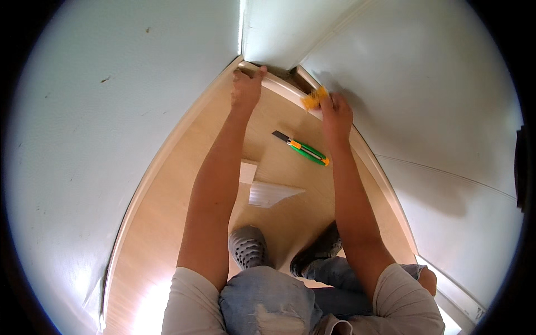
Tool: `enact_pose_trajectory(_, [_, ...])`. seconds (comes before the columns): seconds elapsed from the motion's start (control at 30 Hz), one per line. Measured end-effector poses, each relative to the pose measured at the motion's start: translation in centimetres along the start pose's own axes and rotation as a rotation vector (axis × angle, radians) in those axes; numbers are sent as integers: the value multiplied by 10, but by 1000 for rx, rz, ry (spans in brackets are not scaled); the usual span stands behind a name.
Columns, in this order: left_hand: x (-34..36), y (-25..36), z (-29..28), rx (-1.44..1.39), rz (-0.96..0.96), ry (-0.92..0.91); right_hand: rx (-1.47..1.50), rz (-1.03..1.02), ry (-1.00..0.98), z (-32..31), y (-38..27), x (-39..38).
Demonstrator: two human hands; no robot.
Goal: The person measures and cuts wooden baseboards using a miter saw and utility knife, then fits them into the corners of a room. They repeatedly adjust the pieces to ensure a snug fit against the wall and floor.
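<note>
Right hand (338,114) holds yellow piece (314,99) at strip (282,87) edge, beside dark gap (300,83).

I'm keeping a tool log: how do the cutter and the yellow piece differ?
The cutter lies loose on the floor; the yellow piece is in the right hand. The cutter is mainly green with a dark blade; the yellow piece shows no green. The cutter is long and slim, the yellow piece's visible part short and broad. Both show yellow.

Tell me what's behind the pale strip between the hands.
Behind the pale strip, a dark gap shows before the pale wall. Its bottom is lost in shadow; the yellow piece hides some of its right end.
</note>
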State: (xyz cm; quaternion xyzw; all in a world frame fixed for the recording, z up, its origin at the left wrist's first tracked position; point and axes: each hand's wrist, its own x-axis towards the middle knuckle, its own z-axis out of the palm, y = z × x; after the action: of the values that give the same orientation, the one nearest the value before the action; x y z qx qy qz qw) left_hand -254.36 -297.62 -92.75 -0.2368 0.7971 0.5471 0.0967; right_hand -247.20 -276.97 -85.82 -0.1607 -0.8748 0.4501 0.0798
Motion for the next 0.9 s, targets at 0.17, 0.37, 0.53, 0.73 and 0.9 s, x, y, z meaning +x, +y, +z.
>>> enact_pose_trajectory(0.17, [10, -10, 6, -9, 36, -17, 907, 545, -310, -60, 56, -75])
enact_pose_trajectory(0.37, [22, -22, 12, 41, 147, 102, -17, 346, -5, -96, 92, -79])
enact_pose_trajectory(0.53, [29, -31, 9, 60, 181, 140, -904, 104, 171, -132, 131, -96])
enact_pose_trajectory(0.73, [12, -11, 14, 58, 62, 25, -1208, 206, 69, -160, 133, -85])
enact_pose_trajectory(0.9, [17, -15, 9, 27, 53, -4, -1333, 48, -217, -203, 149, -81])
